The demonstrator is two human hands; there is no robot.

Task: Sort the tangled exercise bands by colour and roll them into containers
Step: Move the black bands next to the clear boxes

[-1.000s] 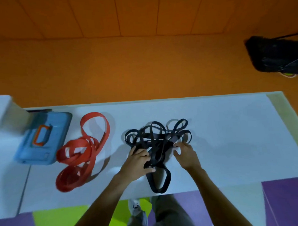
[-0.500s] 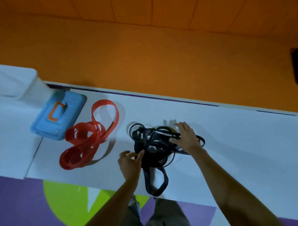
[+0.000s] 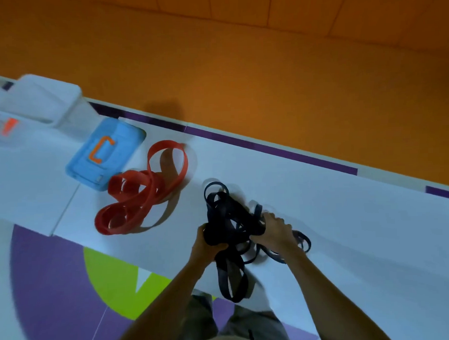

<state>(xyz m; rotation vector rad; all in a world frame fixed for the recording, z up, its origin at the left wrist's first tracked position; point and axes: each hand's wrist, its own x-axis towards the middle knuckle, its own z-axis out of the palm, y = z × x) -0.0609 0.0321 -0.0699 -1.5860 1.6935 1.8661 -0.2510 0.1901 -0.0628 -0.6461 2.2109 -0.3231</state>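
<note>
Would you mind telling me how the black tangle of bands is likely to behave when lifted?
Probably floppy: one loop of the black bands droops over the table edge. It will likely come up as one clump, since the strands cross where the left hand and right hand grip them.

A white table [image 3: 347, 216] runs slantwise across the view, with a purple stripe [image 3: 268, 148] along its far edge. Beyond it spreads an orange surface [image 3: 240, 67] with thin seams. On the near side the floor [image 3: 57, 290] is purple with a lime-green patch [image 3: 115, 283].
</note>
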